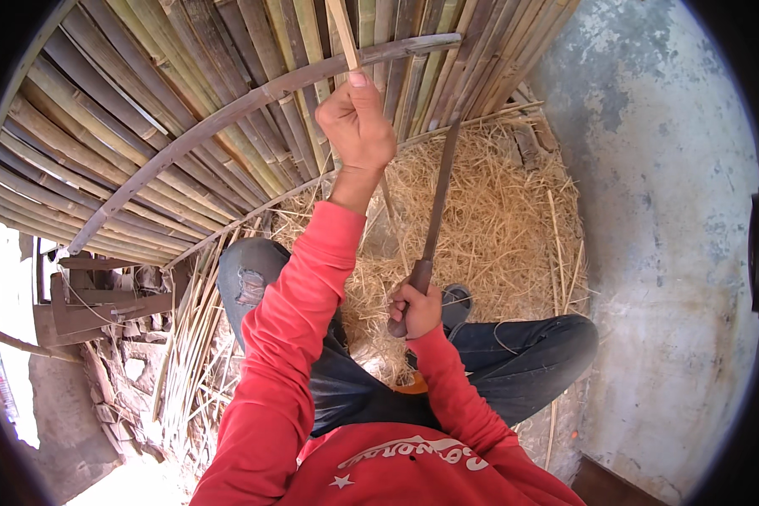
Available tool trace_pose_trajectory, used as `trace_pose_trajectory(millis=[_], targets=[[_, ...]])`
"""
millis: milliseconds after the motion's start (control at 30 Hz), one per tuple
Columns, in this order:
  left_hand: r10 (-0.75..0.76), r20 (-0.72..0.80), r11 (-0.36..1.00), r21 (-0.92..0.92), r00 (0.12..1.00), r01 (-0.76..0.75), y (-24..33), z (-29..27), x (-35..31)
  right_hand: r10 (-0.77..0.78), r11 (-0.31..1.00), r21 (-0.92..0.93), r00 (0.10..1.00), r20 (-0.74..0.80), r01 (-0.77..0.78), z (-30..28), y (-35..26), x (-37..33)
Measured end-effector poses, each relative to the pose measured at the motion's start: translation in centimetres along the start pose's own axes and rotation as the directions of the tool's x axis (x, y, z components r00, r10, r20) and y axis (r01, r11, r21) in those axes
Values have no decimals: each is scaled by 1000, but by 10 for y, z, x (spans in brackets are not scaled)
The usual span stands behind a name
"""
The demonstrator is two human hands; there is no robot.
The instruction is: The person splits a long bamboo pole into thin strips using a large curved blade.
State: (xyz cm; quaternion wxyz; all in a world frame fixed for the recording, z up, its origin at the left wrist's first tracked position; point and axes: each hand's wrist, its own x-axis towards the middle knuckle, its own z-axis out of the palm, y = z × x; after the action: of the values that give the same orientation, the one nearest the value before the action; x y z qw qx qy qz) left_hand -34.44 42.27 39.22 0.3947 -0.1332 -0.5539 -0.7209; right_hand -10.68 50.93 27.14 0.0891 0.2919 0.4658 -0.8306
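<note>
My left hand (pixel 357 125), raised out in front of me, is closed around a pale, narrow bamboo strip (pixel 343 35). The strip runs up past my thumb, and a thin length of it seems to show below my fist. In my right hand (pixel 422 310), low between my knees, is the dark wooden handle of a machete (pixel 442 194). Its long brown blade points away from me and stands apart from the strip.
A panel of bamboo poles (pixel 219 101) with a curved crossbar (pixel 261 94) rises ahead. Pale shavings (pixel 497 219) cover the ground before my bent legs. Long thin strips (pixel 190 346) lie to the left, near brown boards (pixel 114 308). A stained concrete wall (pixel 658 253) stands at the right.
</note>
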Motion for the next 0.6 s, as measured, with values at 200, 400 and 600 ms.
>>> trace_pose_trajectory(millis=[200,400,600], targets=[[-91,107,987,-119,990,104,5,2,-1,-213,976,-34,975,66,215,7,-45,-10],[-158,115,966,-189,981,178,1,6,-1,-159,979,-132,987,-15,156,-20,20,5],[-111,9,973,-205,994,111,-9,13,-7,398,917,29,917,30,-399,-64,41,24]])
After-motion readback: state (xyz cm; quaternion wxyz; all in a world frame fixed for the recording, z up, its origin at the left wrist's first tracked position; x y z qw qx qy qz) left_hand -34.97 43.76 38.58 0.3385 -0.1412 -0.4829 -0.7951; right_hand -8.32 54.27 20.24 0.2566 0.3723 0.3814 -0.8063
